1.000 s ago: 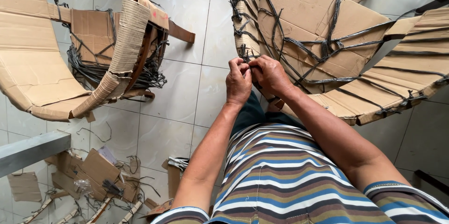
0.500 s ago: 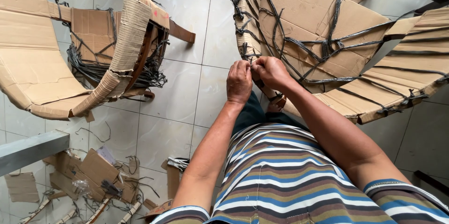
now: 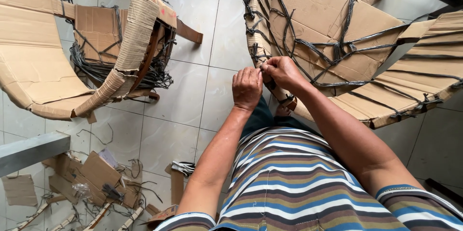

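Upper middle of the frame: left hand (image 3: 247, 87) and right hand (image 3: 283, 71) close together at the edge of a cardboard-wrapped chair (image 3: 333, 42), fingers narrow and pinched on a dark strap (image 3: 264, 69) where it crosses the cardboard rim. Cannot tell whether a knot sits between the fingertips; too small and partly hidden. Best to keep the pinch right at the strap's crossing, pull along the strap's own line rather than across the cardboard edge, and hold the other hand steady as an anchor so the wrapping does not tear. At upper left, a second wrapped chair (image 3: 72, 62); at lower left, cardboard scraps (image 3: 91, 178) on the tiled floor (image 3: 193, 91).
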